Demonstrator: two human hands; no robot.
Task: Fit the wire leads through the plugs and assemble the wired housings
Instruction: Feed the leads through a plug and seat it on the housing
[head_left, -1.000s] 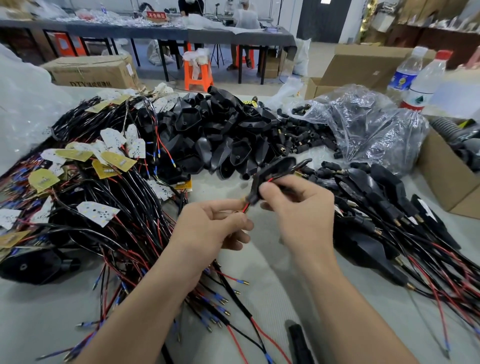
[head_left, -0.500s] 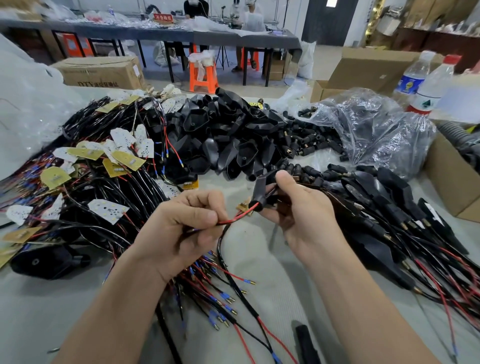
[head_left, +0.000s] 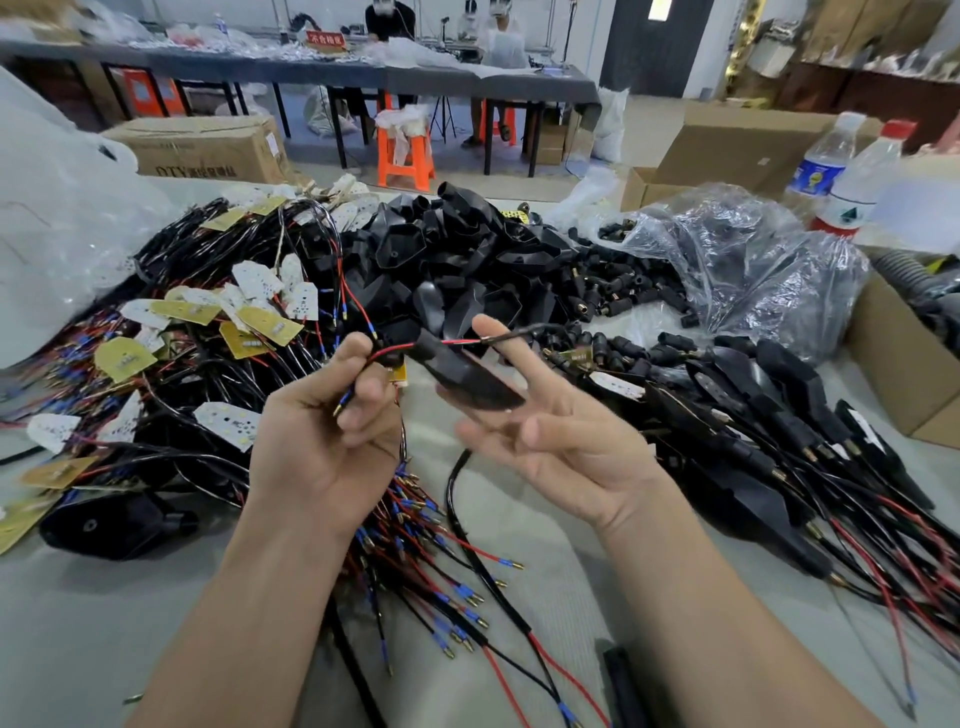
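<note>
Pinches red-and-black leads (head_left: 387, 353) in left hand (head_left: 322, 447), seemingly threaded through the black housing (head_left: 467, 376) resting on straight, splayed right hand (head_left: 561, 447). Leaves heaps of loose housings (head_left: 447, 249) unwired.

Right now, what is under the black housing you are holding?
The right hand lies beneath the black housing, its straight fingers carrying it. The table straight below is hidden by that hand.

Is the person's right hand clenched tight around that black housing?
No, the right hand has its fingers spread straight and the black housing just lies across them, while the left hand pinches the wire leads.
</note>
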